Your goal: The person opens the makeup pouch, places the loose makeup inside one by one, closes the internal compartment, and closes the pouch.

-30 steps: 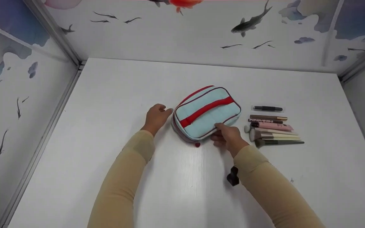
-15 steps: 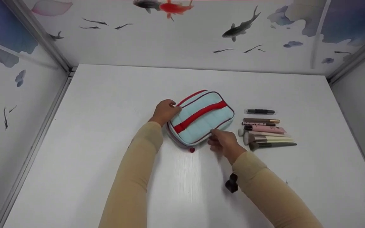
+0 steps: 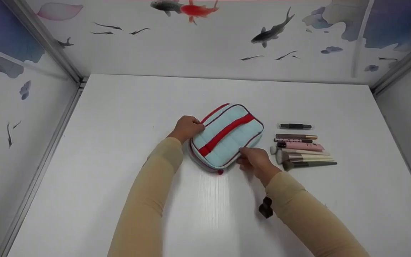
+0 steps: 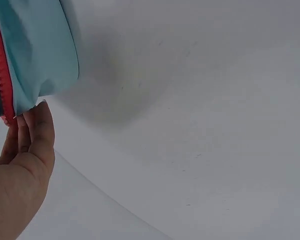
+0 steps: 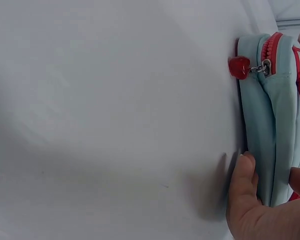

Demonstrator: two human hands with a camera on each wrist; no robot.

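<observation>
A light-blue makeup bag (image 3: 240, 138) with a red strap handle and dark red piping lies on the white table, handle side up. My left hand (image 3: 187, 129) holds its left end, thumb on top; in the left wrist view the fingers (image 4: 42, 132) reach under that end beside the red zipper (image 4: 1, 65). My right hand (image 3: 259, 160) pinches the near right edge, thumb above and fingers along the side wall. The right wrist view shows the zipper drawn to a slider with a red heart-like charm (image 5: 239, 67) hanging from it.
Right of the bag lie a black pen-like stick (image 3: 295, 126), a brown tube (image 3: 294, 136), a pink squeeze tube (image 3: 303, 146) and several makeup brushes (image 3: 312, 164). A black object (image 3: 266, 207) shows beside my right sleeve. Printed walls border the table at the back and sides.
My left hand has moved right, from beside the bag onto its left end. The bag has turned slightly between both hands. My right hand keeps its pinch, and the head view has shifted.
</observation>
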